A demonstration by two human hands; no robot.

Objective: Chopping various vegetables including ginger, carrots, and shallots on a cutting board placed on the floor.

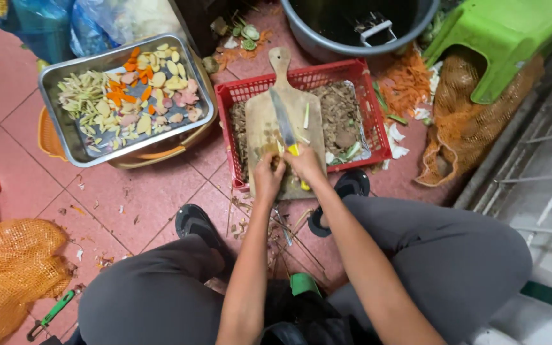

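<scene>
From up here I see my right hand (306, 163) wrapped around the yellow handle of the knife (283, 121), fingers closed on it, the blade lying along the cutting board (282, 108) and pointing away from me. My left hand (268, 174) sits just beside it at the near end of the board, fingers curled down onto a small pale piece that I cannot make out clearly. The board rests across a red crate (301, 80) that holds brown peelings and scraps. A good share of the cutting looks done, by my reckoning: the steel tray (52, 83) to the left is already well covered with pale green strips, orange carrot pieces and yellowish and pinkish slices. On the board itself only a few thin slivers remain besides the piece under my fingers, so this item seems nearly finished. How much uncut stock is left I cannot tell; an orange mesh sack (11, 268) lies by my left knee and another (464, 128) sits under the green stool (506, 38), their contents hidden. A green-handled peeler (51, 314) lies on the tiles.
</scene>
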